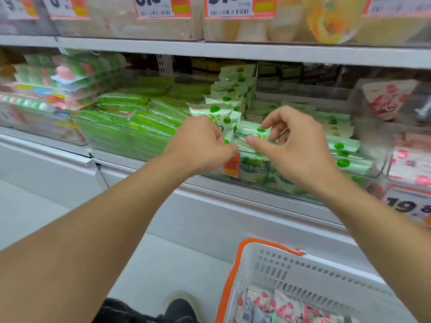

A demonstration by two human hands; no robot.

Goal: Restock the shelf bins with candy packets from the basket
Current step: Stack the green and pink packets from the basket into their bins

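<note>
**Restocking Partway Done, Pink Packets Left in the Basket**

Already, the clear shelf bin (373, 169) at the centre of the frame held a good many green-dotted candy packets (345, 145), some stacked flat toward the right and a row standing upright behind. Both hands were reaching into it. The left hand (205, 141) had its fingers curled, apparently pinching the edge of a packet at the front of the bin, though the grip itself was hidden behind the knuckles. The right hand (296, 141) hovered close beside it, thumb and fingers loosely bent around a flat green-dotted packet (253, 130), seemingly settling it onto the pile; whether it truly gripped the packet could not be told for certain.

At the lower right of the frame, the white basket (310, 276) with its orange handle stood on the floor, and several pink-and-white packets (286, 308) lay in its bottom. A bin of similar pink packets (391, 99) sat at the right edge of the shelf. Judging by that, the green stock looked nearly placed, while the pink packets remained to be shelved.
</note>
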